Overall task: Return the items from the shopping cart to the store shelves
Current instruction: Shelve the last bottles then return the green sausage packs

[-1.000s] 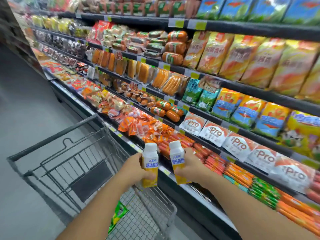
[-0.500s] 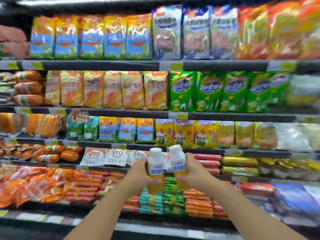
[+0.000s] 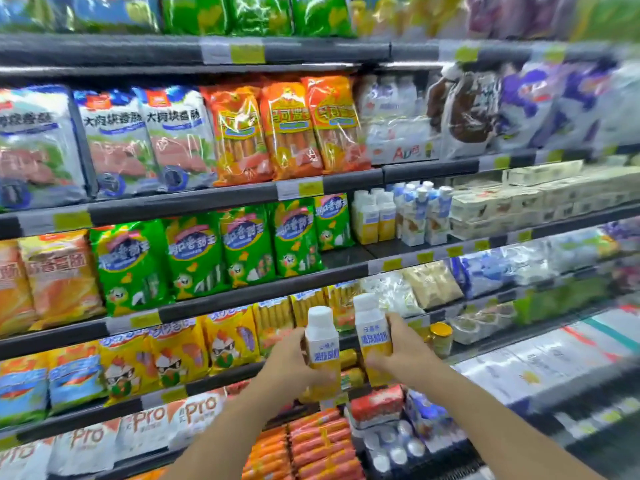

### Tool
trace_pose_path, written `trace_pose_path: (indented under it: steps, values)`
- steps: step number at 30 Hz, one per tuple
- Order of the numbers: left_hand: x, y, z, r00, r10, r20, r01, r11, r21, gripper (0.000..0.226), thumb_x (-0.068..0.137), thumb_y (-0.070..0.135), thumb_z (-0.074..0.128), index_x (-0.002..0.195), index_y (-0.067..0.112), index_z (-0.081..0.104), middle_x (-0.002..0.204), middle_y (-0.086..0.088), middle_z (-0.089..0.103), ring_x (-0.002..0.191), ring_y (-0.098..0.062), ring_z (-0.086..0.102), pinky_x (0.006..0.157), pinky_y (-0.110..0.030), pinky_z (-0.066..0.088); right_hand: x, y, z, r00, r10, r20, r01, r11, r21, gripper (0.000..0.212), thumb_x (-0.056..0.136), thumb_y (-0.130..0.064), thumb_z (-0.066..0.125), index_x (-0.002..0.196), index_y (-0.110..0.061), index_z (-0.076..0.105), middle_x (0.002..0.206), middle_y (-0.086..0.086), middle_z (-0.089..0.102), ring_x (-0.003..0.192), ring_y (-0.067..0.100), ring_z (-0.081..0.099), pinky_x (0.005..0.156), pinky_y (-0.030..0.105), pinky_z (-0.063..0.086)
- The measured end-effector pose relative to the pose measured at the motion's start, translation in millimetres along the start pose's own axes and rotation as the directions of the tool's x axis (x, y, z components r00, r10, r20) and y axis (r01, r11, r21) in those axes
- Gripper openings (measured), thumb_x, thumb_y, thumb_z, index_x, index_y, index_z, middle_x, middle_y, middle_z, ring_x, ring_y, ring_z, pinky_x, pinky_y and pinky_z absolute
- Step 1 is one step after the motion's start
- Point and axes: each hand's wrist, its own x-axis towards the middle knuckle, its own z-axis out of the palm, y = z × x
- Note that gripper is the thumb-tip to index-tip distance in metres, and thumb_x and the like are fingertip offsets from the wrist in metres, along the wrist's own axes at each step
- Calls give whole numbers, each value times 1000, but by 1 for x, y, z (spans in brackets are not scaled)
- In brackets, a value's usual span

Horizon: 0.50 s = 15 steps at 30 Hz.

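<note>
Item: two small yogurt bottles, white cap over yellow body, both upright with long axis vertical, held side by side in front of the chilled shelving. Left bottle (image 3: 321, 351) sits in the left hand (image 3: 289, 367), fingers curled round its lower body; right bottle (image 3: 374, 341) sits in the right hand (image 3: 403, 355), wrapped likewise, slightly higher and further forward. Both hands fully closed on their loads; neither is free. Destination, by judgement: the matching yellow bottles (image 3: 374, 216) on the middle shelf (image 3: 349, 268), standing beside taller white-and-blue bottles (image 3: 420, 211). That stock lies above the hands and a little to the right, with bare shelf in front of it and to its left. The right hand is the nearer; a lift up and forward, keeping the bottle vertical, should seat it there. Green sausage packs (image 3: 221, 251) border the gap on the left. Right side of the view is blurred; shopping cart not in view.
</note>
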Motion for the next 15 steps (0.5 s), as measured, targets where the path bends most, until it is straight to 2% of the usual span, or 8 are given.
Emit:
trace_pose_path:
  steps: [3,6,7,8,10,11,13,15]
  values:
    - [32,30,19,1000,28,5,-28,1000,8,63,65,19,92,114,34,55,106,14,68,95,-3,63,73,-21,51,18,18,-35,998,11,-65,-10,1000,16,43,82,-14,69,116,-25,45,103,-2,63,92,13,61,77,29,51]
    - [70,54,30,997,73,-9,-73,997,24,62,63,17,93,110,33,57,102,14,70,91,-5,66,80,-29,57,41,31,-63,991,13,-130,-12,1000,14,44,80,-15,69,117,-24,47,102,1,66,93,18,63,81,38,53]
    - [83,63,33,996,89,-8,-89,996,28,59,64,16,92,109,32,57,102,13,70,89,-4,66,76,-26,57,51,34,-72,989,8,-149,-6,1000,14,46,78,-15,70,117,-24,47,102,1,66,93,18,64,83,41,54]
    - [96,71,36,995,103,-10,-103,994,29,57,66,15,91,108,31,57,102,11,70,87,-2,65,68,-18,54,62,37,-80,986,2,-166,0,1000,14,48,77,-15,71,118,-24,47,101,0,66,94,17,64,84,40,54]
    - [124,84,41,990,135,-29,-135,991,15,54,68,11,90,108,28,58,101,6,70,85,-3,65,55,-10,48,81,41,-95,982,3,-190,1,1000,23,50,78,-12,71,121,-22,46,102,-3,65,93,13,63,78,30,53]
    - [138,89,42,988,148,-39,-148,989,2,53,67,10,90,108,25,59,100,5,71,87,-7,67,55,-11,50,90,43,-101,980,9,-201,-3,1000,29,50,79,-11,70,122,-21,46,102,-4,65,91,10,62,73,24,52]
    - [167,101,41,982,175,-70,-177,984,-16,55,63,14,92,108,24,61,99,5,72,92,-13,69,69,-22,56,110,44,-113,978,13,-209,-6,999,38,49,81,-9,70,121,-21,45,101,-6,63,88,5,60,66,17,47]
    - [200,111,38,974,199,-107,-201,980,-5,59,57,22,95,106,25,62,99,4,73,93,-16,70,83,-39,58,132,44,-124,976,16,-219,-9,999,34,49,81,-8,70,120,-23,45,100,-8,63,88,8,61,70,19,49]
